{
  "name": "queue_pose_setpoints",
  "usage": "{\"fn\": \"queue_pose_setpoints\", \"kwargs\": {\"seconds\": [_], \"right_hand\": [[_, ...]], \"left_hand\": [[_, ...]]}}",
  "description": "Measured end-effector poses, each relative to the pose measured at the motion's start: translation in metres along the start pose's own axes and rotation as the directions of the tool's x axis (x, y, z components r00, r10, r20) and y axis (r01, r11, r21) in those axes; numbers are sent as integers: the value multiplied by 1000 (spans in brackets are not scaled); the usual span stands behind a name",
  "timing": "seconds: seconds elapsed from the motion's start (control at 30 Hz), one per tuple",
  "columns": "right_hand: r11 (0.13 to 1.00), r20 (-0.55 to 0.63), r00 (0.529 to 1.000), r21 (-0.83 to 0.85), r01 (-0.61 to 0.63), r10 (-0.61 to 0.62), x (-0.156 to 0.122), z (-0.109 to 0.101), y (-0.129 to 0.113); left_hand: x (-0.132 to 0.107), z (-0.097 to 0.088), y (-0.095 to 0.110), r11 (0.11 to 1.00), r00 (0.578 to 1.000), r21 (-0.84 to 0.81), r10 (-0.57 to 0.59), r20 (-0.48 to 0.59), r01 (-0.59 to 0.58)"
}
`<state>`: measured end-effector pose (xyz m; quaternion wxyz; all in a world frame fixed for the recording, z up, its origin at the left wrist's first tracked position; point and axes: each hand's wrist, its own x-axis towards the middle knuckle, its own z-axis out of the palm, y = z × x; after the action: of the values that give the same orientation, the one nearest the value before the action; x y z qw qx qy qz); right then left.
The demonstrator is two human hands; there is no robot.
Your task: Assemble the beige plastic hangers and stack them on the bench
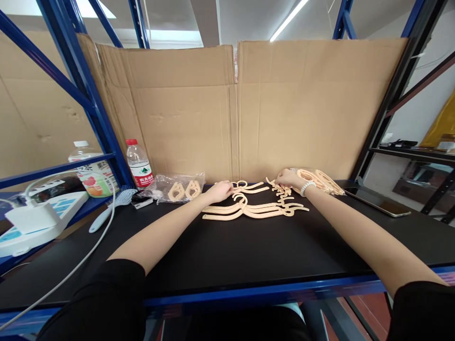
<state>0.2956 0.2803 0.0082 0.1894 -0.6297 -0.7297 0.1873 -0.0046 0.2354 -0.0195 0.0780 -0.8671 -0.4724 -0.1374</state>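
Several beige plastic hangers [256,210] lie spread flat on the black shelf top [227,251]. My left hand [221,190] rests with fingers curled on the left end of a hanger near the back. My right hand [288,178], with a bead bracelet on the wrist, has its fingers closed on a small beige hook piece [282,190] at the right end of the row. Behind my right hand a clear bag of more hangers [325,181] lies against the cardboard.
A cardboard wall [234,109] closes the back. At the left stand a water bottle [139,163], a clear bag with beige parts [177,188], a brush [112,208], a power strip [35,220] and a cable. A phone [377,200] lies at the right. Blue rack posts frame both sides.
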Motion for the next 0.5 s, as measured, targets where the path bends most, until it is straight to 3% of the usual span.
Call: {"fn": "queue_pose_setpoints", "kwargs": {"seconds": [0.2,0.33,0.4,0.5], "right_hand": [[960,-41,998,274,57,-47,-19,-9,1],[863,-78,992,489,127,-102,-40,-13,-3],[767,-105,984,618,176,-142,-49,-13,-4],[508,-55,984,850,135,-170,-62,-12,-5]], "left_hand": [[-3,-12,5,998,998,-49,-48,-50,45],[-7,-27,11,990,983,-108,-101,-151,86],[-12,-35,15,985,969,-149,-123,-213,92],[-24,-43,24,975,947,-209,-139,-291,79]]}}
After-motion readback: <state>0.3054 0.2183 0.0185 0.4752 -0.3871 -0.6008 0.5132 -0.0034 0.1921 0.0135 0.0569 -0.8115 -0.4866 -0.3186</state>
